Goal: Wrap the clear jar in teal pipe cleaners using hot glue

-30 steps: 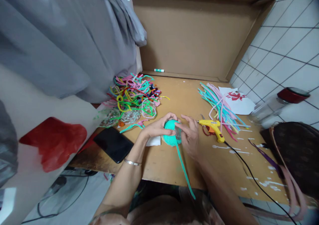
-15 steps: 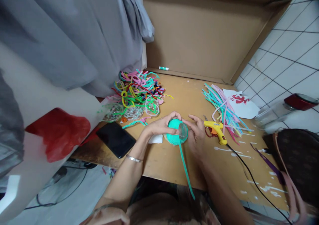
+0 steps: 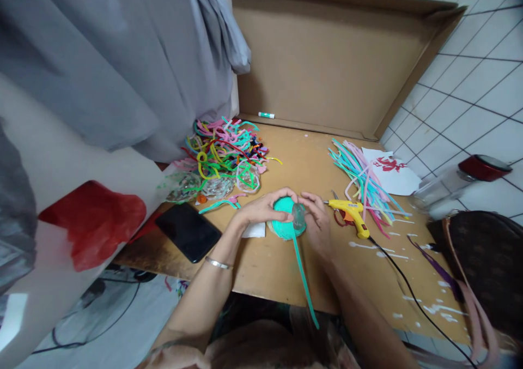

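Observation:
A small clear glass jar point(image 3: 299, 216) wrapped in teal pipe cleaner point(image 3: 284, 226) sits between both hands above the wooden table point(image 3: 302, 162). My left hand point(image 3: 263, 210) cups its left side with fingers over the top. My right hand point(image 3: 317, 226) grips its right side at the bare glass mouth. A loose teal tail point(image 3: 304, 279) hangs from the jar toward my lap.
A yellow glue gun point(image 3: 349, 212) with a black cord lies just right of my hands. Straight pipe cleaners point(image 3: 362, 178) lie beyond it, a tangled pile point(image 3: 224, 153) at left. A black phone point(image 3: 188, 231), a brown bag point(image 3: 486, 262), a red-lidded jar point(image 3: 461, 183) and a cardboard backdrop point(image 3: 318, 64) surround.
The jar has turned slightly in my hands, its glass mouth facing more to the right. Both hands stay on it; the view has shifted a little.

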The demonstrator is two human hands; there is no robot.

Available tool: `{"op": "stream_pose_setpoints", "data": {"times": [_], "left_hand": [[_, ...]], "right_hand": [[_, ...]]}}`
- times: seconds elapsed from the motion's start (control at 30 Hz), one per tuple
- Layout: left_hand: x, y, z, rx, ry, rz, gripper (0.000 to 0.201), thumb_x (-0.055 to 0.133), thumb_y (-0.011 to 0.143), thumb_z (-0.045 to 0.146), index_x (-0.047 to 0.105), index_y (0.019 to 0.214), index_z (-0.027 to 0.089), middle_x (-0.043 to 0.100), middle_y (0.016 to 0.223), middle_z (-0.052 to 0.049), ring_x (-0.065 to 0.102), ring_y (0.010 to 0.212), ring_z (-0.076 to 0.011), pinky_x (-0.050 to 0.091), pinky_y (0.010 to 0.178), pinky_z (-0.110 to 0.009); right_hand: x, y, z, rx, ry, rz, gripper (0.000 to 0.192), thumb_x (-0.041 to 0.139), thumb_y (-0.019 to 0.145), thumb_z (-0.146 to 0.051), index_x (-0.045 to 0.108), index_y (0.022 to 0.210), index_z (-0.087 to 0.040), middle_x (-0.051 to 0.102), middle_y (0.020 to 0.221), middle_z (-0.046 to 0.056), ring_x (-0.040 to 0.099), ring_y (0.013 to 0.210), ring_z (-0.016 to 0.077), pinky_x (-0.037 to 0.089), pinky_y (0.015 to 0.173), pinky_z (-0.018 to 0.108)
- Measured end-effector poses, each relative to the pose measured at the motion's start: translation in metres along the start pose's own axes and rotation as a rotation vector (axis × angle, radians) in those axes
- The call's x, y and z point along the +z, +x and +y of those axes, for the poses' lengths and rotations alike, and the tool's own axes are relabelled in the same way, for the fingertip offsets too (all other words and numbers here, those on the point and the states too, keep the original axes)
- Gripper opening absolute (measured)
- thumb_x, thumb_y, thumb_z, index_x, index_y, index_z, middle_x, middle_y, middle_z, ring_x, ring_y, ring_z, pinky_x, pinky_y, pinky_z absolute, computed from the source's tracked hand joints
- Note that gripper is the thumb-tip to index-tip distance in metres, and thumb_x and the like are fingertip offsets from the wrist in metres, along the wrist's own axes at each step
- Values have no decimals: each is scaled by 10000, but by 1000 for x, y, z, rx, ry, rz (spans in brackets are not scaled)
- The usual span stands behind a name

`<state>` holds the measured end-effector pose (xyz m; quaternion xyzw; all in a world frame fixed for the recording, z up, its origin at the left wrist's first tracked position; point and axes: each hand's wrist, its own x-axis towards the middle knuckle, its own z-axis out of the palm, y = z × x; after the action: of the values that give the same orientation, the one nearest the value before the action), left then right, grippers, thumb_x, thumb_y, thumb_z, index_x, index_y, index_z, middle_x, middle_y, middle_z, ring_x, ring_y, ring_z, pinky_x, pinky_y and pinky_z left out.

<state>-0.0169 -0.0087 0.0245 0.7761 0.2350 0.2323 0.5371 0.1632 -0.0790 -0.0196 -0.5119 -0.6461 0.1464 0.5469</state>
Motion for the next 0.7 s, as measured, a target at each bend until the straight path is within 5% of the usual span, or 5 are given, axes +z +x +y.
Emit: {"op": "stream_pose_setpoints", "data": {"times": [0.23,0.43,0.7], "left_hand": [[0,1,-2,-13,6,14,383,716,725,344,550,1041,204,584,980,-1,538,858,-157,444,777,-268],[4,3,-8,7,-104,38,420,746,728,393,525,1028,199,595,1235,-76,578,1083,-213,454,929,-344],[6,5,-8,-19,-27,79,703,921,455,332,519,1020,215,598,1236,-79,576,1126,-261,449,963,-403]], "right_hand": [[-5,2,-3,15,52,62,347,451,826,-144,716,1014,-265,629,1070,51,595,1078,204,510,917,380],[-17,1,-2,14,-29,147,251,510,835,-206,687,1013,-218,660,994,69,626,953,208,525,865,390],[-37,-43,-2,-119,-329,-51,454,571,828,-234,536,1280,-240,648,1147,99,615,1011,253,530,871,452]]}}
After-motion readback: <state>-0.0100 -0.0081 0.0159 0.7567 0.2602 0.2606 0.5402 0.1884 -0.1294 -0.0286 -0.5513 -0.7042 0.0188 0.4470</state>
